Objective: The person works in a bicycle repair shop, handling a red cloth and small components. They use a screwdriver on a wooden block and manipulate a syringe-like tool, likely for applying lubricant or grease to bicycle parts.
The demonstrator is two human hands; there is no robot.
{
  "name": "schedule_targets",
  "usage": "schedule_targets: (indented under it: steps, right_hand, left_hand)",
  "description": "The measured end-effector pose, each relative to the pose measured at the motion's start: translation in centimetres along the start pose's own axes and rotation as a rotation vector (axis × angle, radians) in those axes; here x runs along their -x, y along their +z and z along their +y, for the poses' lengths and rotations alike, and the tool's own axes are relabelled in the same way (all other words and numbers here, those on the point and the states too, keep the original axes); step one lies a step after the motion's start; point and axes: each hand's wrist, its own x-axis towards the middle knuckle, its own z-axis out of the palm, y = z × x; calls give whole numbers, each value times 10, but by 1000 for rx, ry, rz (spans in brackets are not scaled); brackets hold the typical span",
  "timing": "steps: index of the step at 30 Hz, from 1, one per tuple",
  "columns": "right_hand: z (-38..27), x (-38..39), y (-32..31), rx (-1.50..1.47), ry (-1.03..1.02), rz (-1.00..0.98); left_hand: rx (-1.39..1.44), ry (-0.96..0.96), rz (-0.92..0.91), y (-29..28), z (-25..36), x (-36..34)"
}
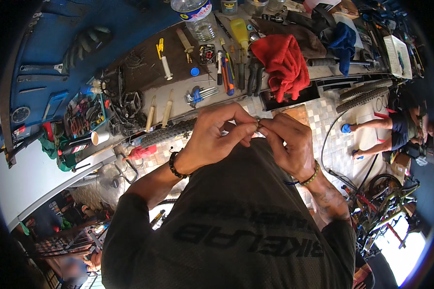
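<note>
My left hand and my right hand meet in front of my chest, just short of the workbench edge. Both are closed in a pinch, thumbs against forefingers, with the fingertips almost touching. Between them is a tiny dark piece, mostly covered by the fingers and too small to name. On the bench beyond lie a blue-handled hex key set, a pair of dark-handled pliers and a red cloth draped over the edge above an open drawer.
Syringes, a large clear bottle, a yellow bottle and a blue cap crowd the bench. A bicycle tyre runs below its edge. At right, another person sits near parked bicycles. Wrenches hang on the blue wall.
</note>
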Motion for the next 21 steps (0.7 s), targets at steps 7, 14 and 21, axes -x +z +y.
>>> schedule_targets:
  steps: [7,14,21]
  right_hand:
    - [8,4,14,27,52,-22]
    - [18,13,26,33,97,-63]
    - [20,22,29,147,62,-64]
  left_hand:
    - [-133,-11,22,-1,-14,5]
    - [-139,-176,-74,-13,-22,4]
    - [38,-387,-220,-25,-33,6]
